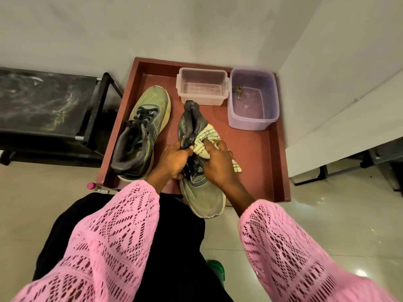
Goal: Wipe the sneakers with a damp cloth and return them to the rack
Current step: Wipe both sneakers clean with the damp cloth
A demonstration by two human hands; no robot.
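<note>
From the head camera, a worn grey-green mesh sneaker with a pale sole (201,192) lies on the near edge of a reddish-brown tray-like worktop (281,162), its toe pointing toward the person and hanging over the rim, its dark heel collar raised toward the far side. The left hand (172,160) pinches the dark tongue and collar, its grip closed round that fabric. The right hand (218,162) presses a cream cloth with dark zigzag stitching (209,138) against the shoe's right side, fingers curled into the cloth.

To the left on the tray rests a second grey-green sneaker with black laces (144,131), toe pointing far, upright and dusty on the toe.

At the far side stand a clear plastic box (202,86) and, just right of it, a lilac plastic tub (253,99) holding something small and metallic, possibly keys. Whether the tub holds water is hard to tell.

Left of the tray stands a black fabric-topped rack (50,101), cut off by the frame. Pink crochet sleeves (104,247) hide the forearms.
</note>
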